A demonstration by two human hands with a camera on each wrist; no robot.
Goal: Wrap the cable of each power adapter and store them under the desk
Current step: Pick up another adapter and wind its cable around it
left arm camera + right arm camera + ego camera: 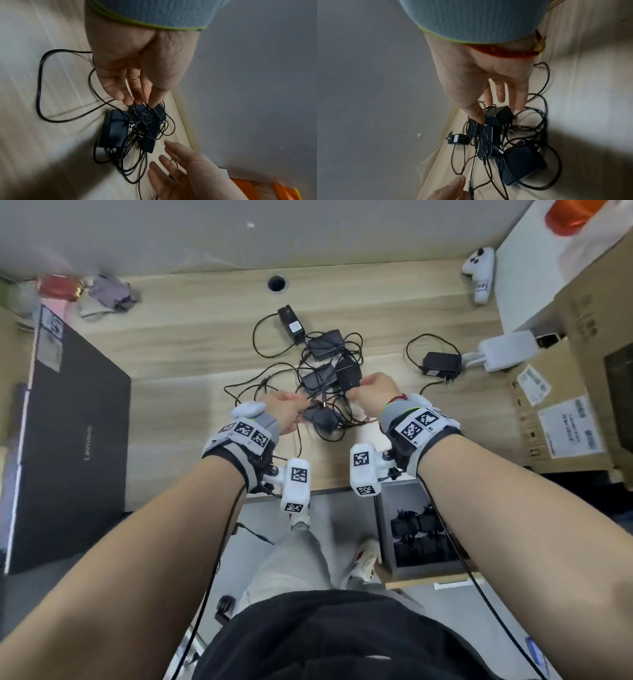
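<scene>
At the near edge of the wooden table (178,392), the left hand (286,410) and right hand (373,392) reach with straight, slack fingers into a tangle of black power adapters (325,361), gripping nothing. The bricks look rigid and light, best taken by the body; their thin cables (274,371) look limp and interlaced, likely to drag neighbours. Under the table, near right, a grey bin (383,529) holds wrapped adapters. Farther right lies a lone adapter (441,364); beyond, a white controller (479,273). Cardboard boxes (561,412) crowd the right.
</scene>
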